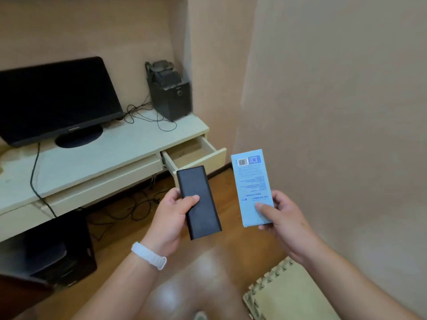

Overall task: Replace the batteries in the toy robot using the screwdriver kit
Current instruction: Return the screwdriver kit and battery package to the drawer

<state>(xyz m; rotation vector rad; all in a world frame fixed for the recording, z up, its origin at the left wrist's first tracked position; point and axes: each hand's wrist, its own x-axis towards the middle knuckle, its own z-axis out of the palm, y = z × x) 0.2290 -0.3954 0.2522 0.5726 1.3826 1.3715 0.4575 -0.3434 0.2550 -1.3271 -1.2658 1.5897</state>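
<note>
While both hands are raised above the glossy wooden floor [208, 285], the left hand [169, 218] clasps a slim, matte black rectangular case [198, 202] around its lower half, thumb pressed across the front face, so most of the case juts up and away past the fingers. The right hand [280, 218] pinches a pale blue printed cardboard box [251, 185] at its lower right corner, thumb on the printed face, barcode end pointing away. Case and box are near each other but apart. Behind them, a cream desk [92, 158] has a pulled-out drawer [196, 153].
</note>
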